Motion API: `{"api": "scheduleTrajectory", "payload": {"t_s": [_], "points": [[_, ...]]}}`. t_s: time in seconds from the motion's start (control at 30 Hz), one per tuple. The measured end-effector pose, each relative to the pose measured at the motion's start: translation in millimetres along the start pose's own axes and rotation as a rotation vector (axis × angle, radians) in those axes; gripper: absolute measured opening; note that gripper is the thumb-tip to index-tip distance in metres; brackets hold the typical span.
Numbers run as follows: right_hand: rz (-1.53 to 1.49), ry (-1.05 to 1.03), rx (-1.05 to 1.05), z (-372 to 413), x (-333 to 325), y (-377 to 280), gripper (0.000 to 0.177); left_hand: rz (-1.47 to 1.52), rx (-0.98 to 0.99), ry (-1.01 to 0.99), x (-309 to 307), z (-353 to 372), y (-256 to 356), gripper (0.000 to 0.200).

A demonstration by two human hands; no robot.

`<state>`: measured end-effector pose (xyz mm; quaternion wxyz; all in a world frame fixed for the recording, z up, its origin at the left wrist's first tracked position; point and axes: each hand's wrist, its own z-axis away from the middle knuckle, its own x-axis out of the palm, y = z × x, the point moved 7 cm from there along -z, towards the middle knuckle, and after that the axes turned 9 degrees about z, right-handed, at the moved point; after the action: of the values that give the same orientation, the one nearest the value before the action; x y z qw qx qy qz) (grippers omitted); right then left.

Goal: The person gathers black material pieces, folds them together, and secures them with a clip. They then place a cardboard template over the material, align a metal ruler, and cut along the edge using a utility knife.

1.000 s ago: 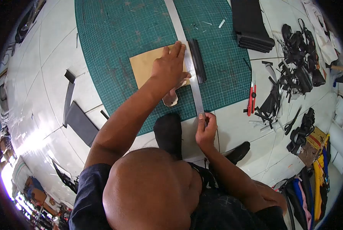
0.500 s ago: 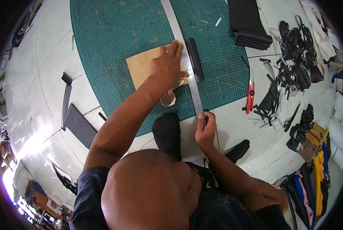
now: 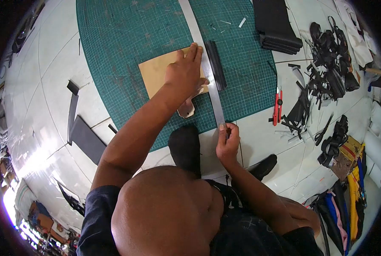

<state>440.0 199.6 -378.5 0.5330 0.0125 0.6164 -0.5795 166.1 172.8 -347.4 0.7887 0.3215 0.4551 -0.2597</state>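
A long metal ruler lies slantwise over the green cutting mat. My left hand presses flat with its fingers stretched, resting on a tan rectangular sheet and the ruler's left edge. Between thumb and fingers, my right hand pinches the ruler's near end at the mat's edge. Dark strips lie just right of the ruler. A pale piece with a small hole shows below my left wrist, partly hidden.
A red cutter lies at the mat's right edge. Folded black material is at the upper right, with black scraps beyond it. Dark flat pieces lie on the tiles at left. My socked foot touches the mat's near edge.
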Motion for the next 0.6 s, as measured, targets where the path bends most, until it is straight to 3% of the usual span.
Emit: {"api": "scheduleTrajectory", "payload": {"t_s": [0.6], "points": [[-0.014, -0.004, 0.057, 0, 2, 1, 0.029, 0.001, 0.009, 0.007, -1, -1, 0, 0.106]]}}
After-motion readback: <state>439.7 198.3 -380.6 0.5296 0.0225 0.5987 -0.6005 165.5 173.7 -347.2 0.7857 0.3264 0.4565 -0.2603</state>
